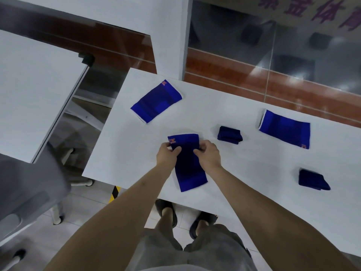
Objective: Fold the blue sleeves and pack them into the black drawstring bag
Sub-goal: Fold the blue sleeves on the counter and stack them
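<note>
While the near blue sleeve (188, 163) lies lengthwise on the white bench (224, 106), the left hand (167, 154) and right hand (209, 154) pinch its side edges with curled fingers (176, 151), likely to square it for folding. Two unfolded sleeves (156, 101) and two folded bundles (229, 134) lie apart. No black drawstring bag is visible.

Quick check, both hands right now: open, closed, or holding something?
Left hand: grip closed on the left edge of the blue sleeve lying on the white table.
Right hand: grip closed on the same sleeve's right edge.
</note>
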A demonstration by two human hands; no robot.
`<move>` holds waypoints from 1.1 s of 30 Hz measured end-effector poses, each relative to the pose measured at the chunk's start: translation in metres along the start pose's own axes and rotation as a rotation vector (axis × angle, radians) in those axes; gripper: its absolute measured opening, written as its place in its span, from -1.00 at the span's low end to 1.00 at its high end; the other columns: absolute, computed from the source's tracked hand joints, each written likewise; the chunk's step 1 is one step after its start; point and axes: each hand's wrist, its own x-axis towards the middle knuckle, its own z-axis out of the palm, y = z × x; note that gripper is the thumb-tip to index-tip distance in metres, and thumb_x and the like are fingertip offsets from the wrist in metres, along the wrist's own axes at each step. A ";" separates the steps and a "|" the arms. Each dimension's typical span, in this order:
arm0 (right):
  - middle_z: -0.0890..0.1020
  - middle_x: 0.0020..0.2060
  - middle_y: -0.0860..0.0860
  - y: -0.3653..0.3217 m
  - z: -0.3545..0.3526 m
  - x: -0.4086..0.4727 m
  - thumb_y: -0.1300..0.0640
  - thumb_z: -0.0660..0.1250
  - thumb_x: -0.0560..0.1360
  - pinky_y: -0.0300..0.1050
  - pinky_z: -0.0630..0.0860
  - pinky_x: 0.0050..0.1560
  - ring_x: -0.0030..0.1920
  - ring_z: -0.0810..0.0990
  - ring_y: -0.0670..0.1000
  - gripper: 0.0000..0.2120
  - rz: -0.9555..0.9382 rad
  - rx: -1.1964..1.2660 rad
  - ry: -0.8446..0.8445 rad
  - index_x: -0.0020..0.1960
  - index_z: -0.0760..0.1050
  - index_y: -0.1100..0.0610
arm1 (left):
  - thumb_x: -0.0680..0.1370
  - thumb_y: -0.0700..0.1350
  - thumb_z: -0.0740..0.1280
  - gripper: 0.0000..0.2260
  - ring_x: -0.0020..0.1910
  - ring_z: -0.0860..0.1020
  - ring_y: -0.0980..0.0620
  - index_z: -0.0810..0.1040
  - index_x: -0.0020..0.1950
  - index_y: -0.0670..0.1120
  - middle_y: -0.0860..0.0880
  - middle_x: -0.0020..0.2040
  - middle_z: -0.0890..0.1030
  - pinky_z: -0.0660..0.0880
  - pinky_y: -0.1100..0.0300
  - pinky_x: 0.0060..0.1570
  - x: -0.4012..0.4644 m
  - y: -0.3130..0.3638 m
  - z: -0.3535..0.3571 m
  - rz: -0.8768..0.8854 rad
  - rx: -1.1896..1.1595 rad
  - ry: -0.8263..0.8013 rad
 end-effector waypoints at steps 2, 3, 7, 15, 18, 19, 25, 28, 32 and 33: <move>0.63 0.05 -0.02 0.004 0.000 -0.001 0.09 0.42 0.56 -0.12 0.54 0.01 0.04 0.63 0.01 -0.81 0.002 0.051 -0.031 0.15 0.53 0.07 | 0.62 -0.04 0.34 -0.76 0.04 0.62 -0.12 0.53 0.24 -0.10 -0.09 0.09 0.64 0.60 -0.05 0.00 -0.001 0.001 0.000 0.041 0.020 -0.037; 0.64 0.04 -0.03 0.005 -0.001 -0.003 0.09 0.43 0.56 -0.10 0.56 0.04 0.05 0.64 0.01 -0.81 0.007 0.089 -0.045 0.15 0.53 0.07 | 0.63 -0.05 0.31 -0.82 -0.02 0.62 -0.10 0.56 0.16 -0.10 -0.08 0.01 0.66 0.57 0.02 -0.10 -0.004 0.001 -0.001 0.071 0.028 -0.049; 0.63 0.14 -0.03 0.006 -0.014 -0.009 0.07 0.48 0.54 -0.03 0.59 0.19 0.15 0.62 -0.01 -0.60 0.073 0.318 -0.122 0.33 0.48 0.05 | 0.65 -0.03 0.28 -0.85 -0.14 0.59 -0.03 0.57 -0.02 -0.06 -0.01 -0.13 0.65 0.49 0.12 -0.23 -0.020 0.004 -0.007 0.151 0.036 -0.102; 0.75 0.05 0.00 -0.019 -0.058 -0.021 0.12 0.41 0.59 0.02 0.57 0.14 0.13 0.69 0.05 -0.77 0.004 0.587 -0.290 0.24 0.62 0.06 | 0.63 -0.02 0.32 -0.85 -0.14 0.58 0.02 0.55 -0.05 -0.07 -0.01 -0.13 0.66 0.50 0.14 -0.19 -0.043 0.029 -0.024 0.289 0.001 -0.160; 0.75 0.02 0.00 -0.031 -0.075 -0.026 0.13 0.42 0.57 -0.07 0.52 0.08 0.05 0.68 -0.03 -0.81 -0.055 0.607 -0.212 0.17 0.63 0.12 | 0.61 -0.06 0.34 -0.92 -0.08 0.63 0.03 0.60 0.01 -0.03 0.07 -0.10 0.68 0.57 0.19 -0.18 -0.049 0.042 -0.034 0.370 -0.055 -0.185; 0.75 0.01 0.01 -0.035 -0.079 -0.026 0.15 0.43 0.57 -0.09 0.53 0.06 0.02 0.69 -0.05 -0.82 -0.085 0.615 -0.186 0.16 0.61 0.16 | 0.60 -0.10 0.35 -0.94 -0.06 0.66 0.03 0.63 0.01 0.00 0.08 -0.08 0.70 0.58 0.22 -0.18 -0.052 0.047 -0.036 0.412 -0.101 -0.207; 0.70 0.14 0.12 -0.043 -0.095 -0.033 0.25 0.43 0.56 -0.02 0.55 0.29 0.23 0.65 0.11 -0.79 -0.302 0.584 -0.125 0.18 0.57 0.24 | 0.55 -0.16 0.46 -0.89 0.04 0.66 0.03 0.70 0.04 0.01 0.05 0.00 0.72 0.57 0.20 0.07 -0.055 0.053 -0.048 0.604 -0.137 -0.155; 0.70 0.14 -0.07 -0.026 -0.090 -0.044 0.18 0.44 0.58 -0.16 0.52 0.29 0.23 0.63 -0.05 -0.80 -0.354 0.441 -0.124 0.20 0.59 0.10 | 0.54 -0.14 0.48 -0.88 0.05 0.65 0.12 0.68 0.03 0.05 0.15 0.02 0.71 0.53 0.32 0.07 -0.055 0.030 -0.050 0.651 -0.003 -0.153; 0.69 0.03 -0.22 0.012 -0.066 -0.055 0.12 0.43 0.58 -0.26 0.50 0.16 0.13 0.63 -0.24 -0.83 -0.303 0.200 -0.183 0.16 0.57 0.02 | 0.54 -0.10 0.47 -0.92 -0.03 0.64 0.20 0.64 -0.05 0.09 0.18 -0.05 0.70 0.47 0.35 -0.04 -0.052 -0.014 -0.050 0.517 0.123 -0.215; 0.69 0.03 -0.22 0.020 -0.060 -0.057 0.10 0.42 0.59 -0.26 0.51 0.13 0.11 0.63 -0.26 -0.83 -0.271 0.158 -0.203 0.16 0.55 0.00 | 0.54 -0.11 0.46 -0.92 -0.02 0.64 0.19 0.64 -0.06 0.08 0.16 -0.05 0.70 0.47 0.32 -0.02 -0.051 -0.024 -0.049 0.480 0.122 -0.242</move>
